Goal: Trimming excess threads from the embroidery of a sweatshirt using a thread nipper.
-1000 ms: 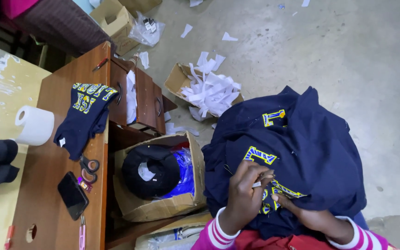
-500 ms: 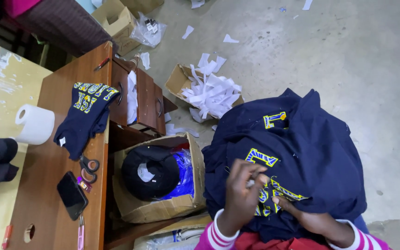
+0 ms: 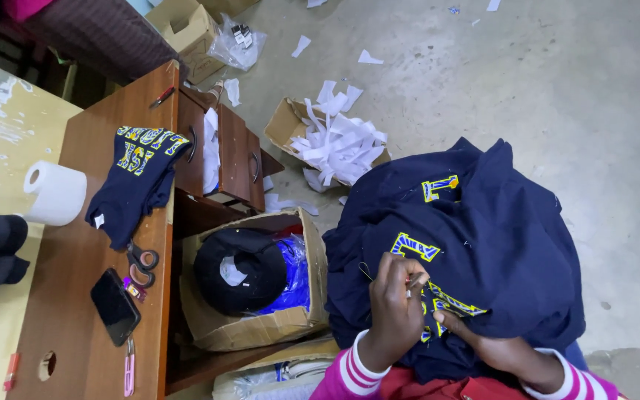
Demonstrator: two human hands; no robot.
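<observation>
Change: against the earlier views the left hand (image 3: 396,307) sits a little higher on the garment, fingers drawn tighter; the picking at the lettering looks ongoing, barely advanced.
Left hand grip: fingertips pinched together on a small pale tool or thread at the yellow-and-blue letters; which, I cannot tell.
Right hand (image 3: 483,342): at four o'clock of the left, pressed flat on the cloth, clamping nothing.
Garment: navy fabric garment with stitched letters (image 3: 483,244), draped over the lap at five o'clock.
Counts: two navy garments, the second folded on the brown wooden desk (image 3: 75,267) at nine o'clock; one white paper roll (image 3: 55,192); one pair of scissors (image 3: 142,264); one black phone (image 3: 115,307); three cardboard boxes.
</observation>
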